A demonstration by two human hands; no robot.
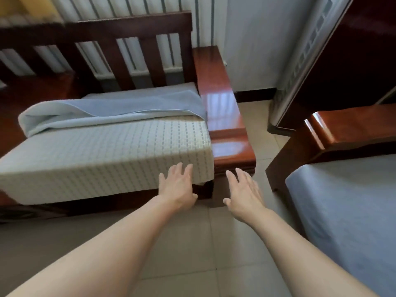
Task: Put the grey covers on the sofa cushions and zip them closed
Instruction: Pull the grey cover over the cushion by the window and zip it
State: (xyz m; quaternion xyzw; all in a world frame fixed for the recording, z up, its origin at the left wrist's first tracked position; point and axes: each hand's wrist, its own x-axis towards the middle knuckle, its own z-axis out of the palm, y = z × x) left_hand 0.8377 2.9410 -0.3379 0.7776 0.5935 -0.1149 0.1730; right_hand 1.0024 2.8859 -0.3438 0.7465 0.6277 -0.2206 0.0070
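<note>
Bare checked cushion [111, 155] flat on sofa seat, grey cover [111, 110] rumpled across its back half.

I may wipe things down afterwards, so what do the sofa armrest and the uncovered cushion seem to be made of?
The sofa armrest looks like reddish wood with a glossy lacquer: it mirrors the window light. The uncovered cushion looks like pale woven fabric, matte, with dashed stitched lines; its filling is hidden.
</note>
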